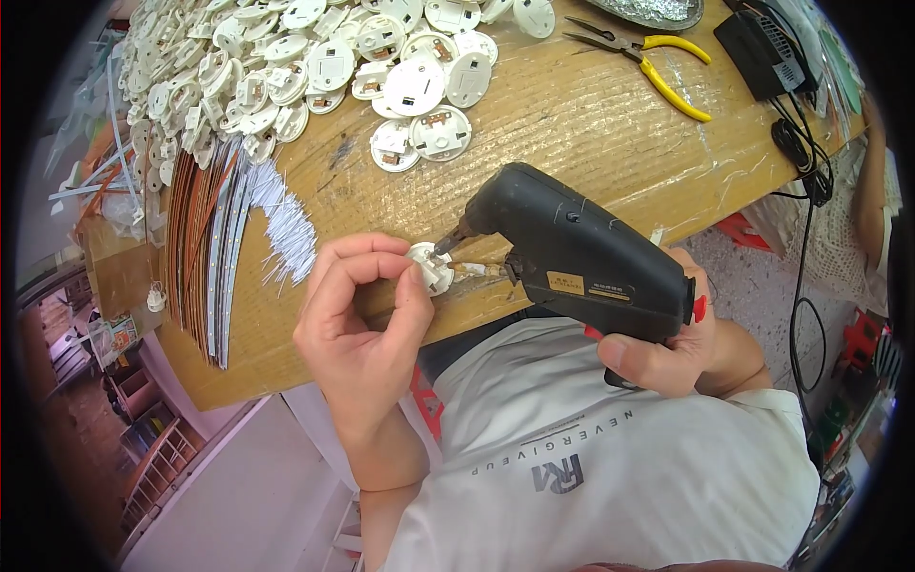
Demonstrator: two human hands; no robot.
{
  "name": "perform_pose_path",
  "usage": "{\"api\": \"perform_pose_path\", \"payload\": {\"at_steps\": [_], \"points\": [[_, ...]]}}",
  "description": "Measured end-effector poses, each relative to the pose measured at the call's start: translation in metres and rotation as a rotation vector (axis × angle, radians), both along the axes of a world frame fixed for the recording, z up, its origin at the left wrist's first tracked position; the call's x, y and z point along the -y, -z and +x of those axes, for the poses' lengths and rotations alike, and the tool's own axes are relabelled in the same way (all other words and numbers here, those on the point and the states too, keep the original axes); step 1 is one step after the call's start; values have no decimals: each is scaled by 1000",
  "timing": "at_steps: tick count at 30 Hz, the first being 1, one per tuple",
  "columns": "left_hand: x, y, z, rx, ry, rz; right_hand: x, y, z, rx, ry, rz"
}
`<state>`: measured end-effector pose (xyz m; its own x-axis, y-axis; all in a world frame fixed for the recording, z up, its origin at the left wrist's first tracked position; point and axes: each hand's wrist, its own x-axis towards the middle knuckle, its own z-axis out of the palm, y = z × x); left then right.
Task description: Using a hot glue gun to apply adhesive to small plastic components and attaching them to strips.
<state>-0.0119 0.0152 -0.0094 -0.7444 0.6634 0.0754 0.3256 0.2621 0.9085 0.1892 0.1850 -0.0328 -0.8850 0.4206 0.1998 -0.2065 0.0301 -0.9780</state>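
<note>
Between the thumb and fingers of my left hand (357,310) is a small round white plastic housing (435,275), held just above the table's near edge. My right hand (672,353) is wrapped round the grip of a black soldering gun (586,243), with the thumb along its near side. The gun points left, and its metal tip (456,235) reaches the face of the housing. I cannot tell whether it touches. Below the tip, a thin feed tube runs from the gun toward the same housing. My left fingers partly cover the housing's left edge.
A large heap of white round housings (286,67) covers the table's (534,114) far left. Brown and white light strips (205,248) lie beside short white wires (286,229). Yellow-handled pliers (653,62), a metal dish (658,11) and a black power adapter (762,52) with cables are far right.
</note>
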Motion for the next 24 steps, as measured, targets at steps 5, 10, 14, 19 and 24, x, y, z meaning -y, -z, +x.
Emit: {"api": "perform_pose_path", "payload": {"at_steps": [5,10,14,19,24], "points": [[0,-1,0,14,-5,0,1,0,1,-3,10,24],[0,-2,0,26,-11,-3,1,1,0,-8,12,28],[-1,-2,-1,27,-8,-11,1,1,1,-4,15,3],[-4,-6,0,21,-8,-32,-1,1,1,25,-13,-8],[-6,-8,1,51,-22,-45,1,-1,-1,2,15,-63]]}}
